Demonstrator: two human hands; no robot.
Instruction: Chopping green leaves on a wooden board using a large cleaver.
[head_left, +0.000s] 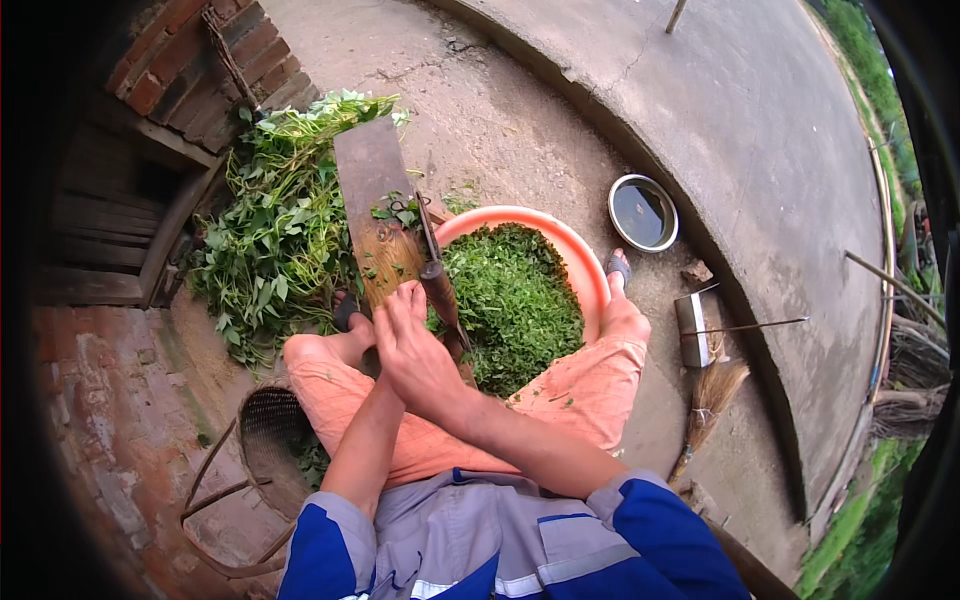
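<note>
My right hand (421, 364) lies across my left hand (411, 295), at the near end of a wooden board (397, 259). Most of the left hand is hidden, and whether anything is between the hands cannot be seen. Just right of them, a cutting blade (427, 225) with a thick wooden handle (439, 291) stands along the board's edge; neither hand clearly grips it. Bits of cut leaf (399, 210) lie on the board beside the blade. An orange plastic basin (592, 274) between my legs holds a heap of finely chopped greens (514, 300).
Left of the board is a big pile of leafy vines (274, 225). A woven basket (262, 420) with a handle lies by my left knee. On the right are a metal bowl of dark liquid (643, 213), a metal dustpan (691, 328), a straw broom (705, 409) and a raised concrete edge (660, 157).
</note>
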